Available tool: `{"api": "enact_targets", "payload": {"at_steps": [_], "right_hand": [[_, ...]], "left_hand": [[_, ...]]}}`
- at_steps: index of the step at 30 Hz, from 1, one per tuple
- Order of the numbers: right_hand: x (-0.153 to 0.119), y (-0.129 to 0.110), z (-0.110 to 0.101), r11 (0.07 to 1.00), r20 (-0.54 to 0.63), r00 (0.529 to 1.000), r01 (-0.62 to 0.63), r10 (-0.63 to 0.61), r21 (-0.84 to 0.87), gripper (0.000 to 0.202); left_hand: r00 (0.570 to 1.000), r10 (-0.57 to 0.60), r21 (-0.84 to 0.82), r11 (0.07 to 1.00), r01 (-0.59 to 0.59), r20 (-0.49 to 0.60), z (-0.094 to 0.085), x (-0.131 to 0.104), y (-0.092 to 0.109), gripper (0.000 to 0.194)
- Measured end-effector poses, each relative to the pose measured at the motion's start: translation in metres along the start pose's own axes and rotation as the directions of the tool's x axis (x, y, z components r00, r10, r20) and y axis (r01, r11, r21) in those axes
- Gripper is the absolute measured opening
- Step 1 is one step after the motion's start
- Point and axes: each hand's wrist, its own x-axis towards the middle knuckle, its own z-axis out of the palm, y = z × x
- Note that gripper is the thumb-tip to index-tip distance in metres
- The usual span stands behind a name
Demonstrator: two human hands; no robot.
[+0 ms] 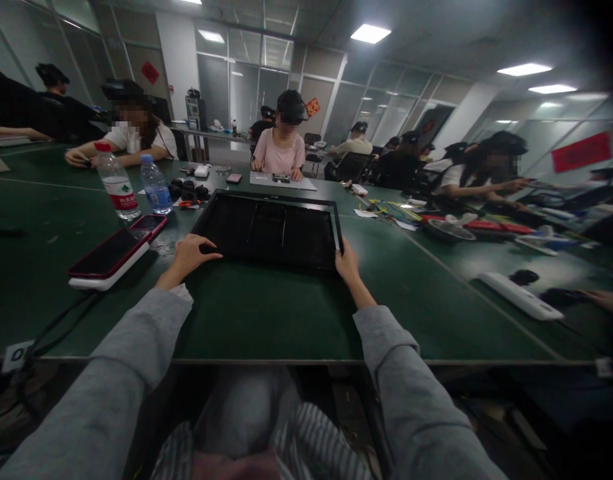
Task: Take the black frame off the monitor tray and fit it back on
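Note:
A shallow black rectangular frame, like a monitor housing (226, 230), lies on the green table in front of me. Two thin upright strips and a darker raised part show in its middle. At its near left corner is my left hand (190, 257), thumb and forefinger apart with a gap between them; whether the fingertips touch the edge is unclear. My right hand (347, 263) grips the near right side of the housing, its thumb on the rim and its other fingers along the outer edge.
Left of the housing stand a red-capped bottle (117, 187) and a blue-capped bottle (155, 187), near a red-edged phone (111, 252) on a white power bank. A white power strip (519, 297) lies right. Across the table, a person in pink (280, 148) sits facing me.

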Motion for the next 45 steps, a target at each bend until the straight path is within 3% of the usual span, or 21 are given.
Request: {"api": "enact_targets", "payload": {"at_steps": [8,11,14,18,22,30,36,45], "right_hand": [[-0.009,-0.005,0.006,0.998,0.021,0.998,-0.051,0.052,-0.036,0.068],[-0.01,-0.004,0.006,0.996,0.055,0.995,-0.084,0.086,-0.035,0.069],[-0.01,-0.003,0.005,0.993,0.088,0.99,-0.108,0.111,-0.046,0.069],[-0.01,-0.003,0.004,0.991,0.107,0.986,-0.129,0.13,-0.022,0.07],[-0.009,0.0,0.005,0.99,0.083,0.989,-0.128,0.123,0.059,0.067],[-0.005,0.001,0.008,0.985,0.059,0.989,-0.139,0.134,0.106,0.063],[-0.004,-0.008,0.004,0.992,0.061,0.991,-0.12,0.118,0.037,0.062],[-0.001,-0.005,0.0,0.997,0.015,0.998,-0.056,0.055,0.06,0.062]], "left_hand": [[1.0,0.023,0.013,1.0,-0.023,-0.002,-0.001,-0.001,-0.013,0.036],[0.992,-0.004,-0.011,1.0,0.002,-0.126,0.005,0.003,-0.02,0.036],[0.955,-0.15,-0.091,0.987,0.131,-0.255,0.01,0.008,-0.027,0.053],[0.926,-0.329,-0.184,0.937,0.296,-0.184,0.011,0.014,-0.033,0.056],[0.905,-0.386,-0.19,0.916,0.353,-0.18,0.006,0.016,-0.034,0.05],[0.899,-0.406,-0.094,0.914,0.395,-0.167,0.005,0.019,-0.03,0.046],[0.896,-0.406,-0.014,0.912,0.41,-0.181,0.005,0.016,-0.022,0.045],[0.885,-0.428,-0.026,0.902,0.43,-0.183,0.002,0.013,-0.016,0.044]]}}
